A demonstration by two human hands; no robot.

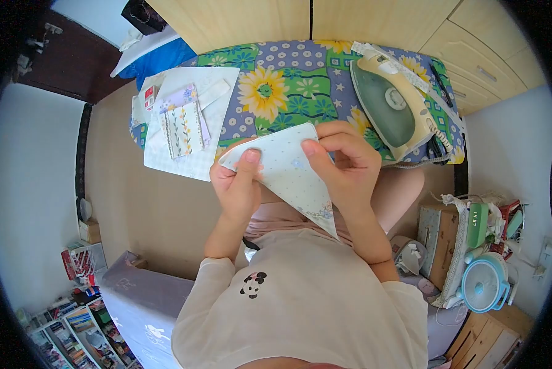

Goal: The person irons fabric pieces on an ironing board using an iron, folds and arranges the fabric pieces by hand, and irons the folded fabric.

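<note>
A small white cloth (291, 163) with a fine floral print is stretched between my hands above my lap. My left hand (238, 187) pinches its left corner, thumb on top. At the upper right edge my right hand (347, 163) grips the cloth between thumb and fingers. The lower part of the cloth hangs down to a point in front of my shirt. Just beyond my hands lies an ironing board (300, 80) with a sunflower-patterned cover. To the right on it, a green and cream iron (387, 104) rests on its side or base; I cannot tell which.
On the board's left end, a white sheet (227, 92) bears folded floral fabric pieces (182, 129) and a small red-and-white box (150, 95). A ruler (445, 104) and a black pen-like object (440, 77) lie right of the iron. Light wooden cabinets (374, 21) stand behind.
</note>
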